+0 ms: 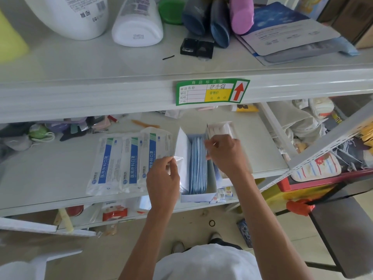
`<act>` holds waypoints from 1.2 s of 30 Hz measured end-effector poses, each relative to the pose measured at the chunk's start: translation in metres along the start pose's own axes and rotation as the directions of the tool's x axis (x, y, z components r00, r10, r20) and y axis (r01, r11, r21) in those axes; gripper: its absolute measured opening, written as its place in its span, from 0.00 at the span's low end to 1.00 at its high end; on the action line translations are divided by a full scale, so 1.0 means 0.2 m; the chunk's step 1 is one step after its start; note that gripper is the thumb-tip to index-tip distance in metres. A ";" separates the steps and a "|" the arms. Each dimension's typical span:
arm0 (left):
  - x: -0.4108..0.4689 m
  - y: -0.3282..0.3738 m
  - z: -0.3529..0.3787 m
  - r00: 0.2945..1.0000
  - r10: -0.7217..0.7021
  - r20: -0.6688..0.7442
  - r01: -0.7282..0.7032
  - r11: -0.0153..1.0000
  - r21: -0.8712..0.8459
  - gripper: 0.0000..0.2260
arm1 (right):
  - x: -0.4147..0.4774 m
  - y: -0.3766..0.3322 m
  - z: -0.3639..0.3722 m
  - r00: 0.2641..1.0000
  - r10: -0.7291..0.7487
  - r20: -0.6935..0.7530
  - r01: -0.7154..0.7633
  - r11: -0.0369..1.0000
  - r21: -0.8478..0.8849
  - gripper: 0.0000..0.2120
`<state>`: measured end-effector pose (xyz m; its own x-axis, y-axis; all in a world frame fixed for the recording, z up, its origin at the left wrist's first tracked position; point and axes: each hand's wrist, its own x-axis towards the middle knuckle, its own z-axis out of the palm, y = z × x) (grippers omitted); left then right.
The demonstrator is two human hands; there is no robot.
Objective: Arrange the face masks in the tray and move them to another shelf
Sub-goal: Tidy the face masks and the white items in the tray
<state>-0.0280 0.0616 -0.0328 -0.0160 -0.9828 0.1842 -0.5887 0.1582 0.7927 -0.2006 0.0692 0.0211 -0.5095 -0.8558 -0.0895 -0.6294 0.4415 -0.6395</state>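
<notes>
A white open tray [197, 196] stands on the middle shelf [50, 170] with several blue face masks [198, 164] upright inside it. Left of the tray, three white and blue mask packets [119, 162] lie side by side. My left hand [163, 180] pinches the near edge of the rightmost packet beside the tray's left wall. Over the tray's right wall, my right hand [226, 152] has its fingers curled at the masks' far end; what it grips is hidden. A white box [222, 128] stands behind that hand.
The upper shelf [80, 63] carries white bottles [137, 23], dark and pink containers [218, 21] and flat blue packs [292, 35]. A green price label [212, 91] sticks to its front edge. Small clutter lies at the middle shelf's back left. Boxes and cloth crowd the right.
</notes>
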 end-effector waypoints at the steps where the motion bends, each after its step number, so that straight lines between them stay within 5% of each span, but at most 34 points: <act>1: 0.00 0.01 0.00 1.000 0.024 -0.013 -0.025 0.999 -0.047 0.06 | -0.01 -0.03 0.02 0.988 0.025 0.152 -0.030 0.999 0.028 0.22; 4: -0.01 0.05 0.01 0.980 0.199 -0.009 -0.197 0.961 -0.193 0.03 | -0.04 -0.08 0.09 0.916 0.049 0.397 -0.097 0.990 0.103 0.30; 9: -0.05 0.08 0.05 0.934 0.325 0.149 -0.263 0.908 -0.327 0.05 | -0.02 0.00 0.03 0.941 0.043 0.335 -0.143 0.949 0.280 0.14; 14: -0.04 -0.03 0.06 0.954 0.220 0.201 -0.161 0.948 -0.275 0.09 | -0.04 0.05 -0.11 0.994 0.108 -0.006 -0.103 0.957 0.272 0.09; 17: -0.02 -0.08 0.09 0.938 0.230 0.260 -0.200 0.970 -0.134 0.08 | -0.05 0.08 -0.21 0.952 0.063 -0.299 -0.017 0.988 0.154 0.06; 19: -0.03 -0.10 0.10 0.922 0.256 0.289 -0.243 0.967 -0.079 0.08 | -0.04 0.10 -0.23 0.934 0.038 -0.355 -0.020 0.998 0.055 0.08; 26: -0.05 -0.12 0.19 0.915 0.257 0.310 -0.281 0.959 0.035 0.12 | 0.02 0.18 -0.13 0.963 0.250 -0.105 -0.266 0.946 -0.185 0.04; 31: -0.07 -0.10 0.30 0.920 0.231 0.317 -0.299 0.935 0.189 0.15 | 0.07 0.21 -0.08 0.968 0.243 0.058 -0.211 0.919 -0.334 0.04; 36: -0.07 -0.06 0.37 0.935 0.180 0.306 -0.263 0.930 0.256 0.15 | 0.13 0.24 -0.03 0.940 0.266 0.215 -0.196 0.934 -0.300 0.03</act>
<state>-0.0796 0.0660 -0.0882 -0.3680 -0.9197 0.1370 -0.7505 0.3807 0.5402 -0.2477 0.0705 -0.0065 -0.5198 -0.7449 -0.4183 -0.6639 0.6604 -0.3510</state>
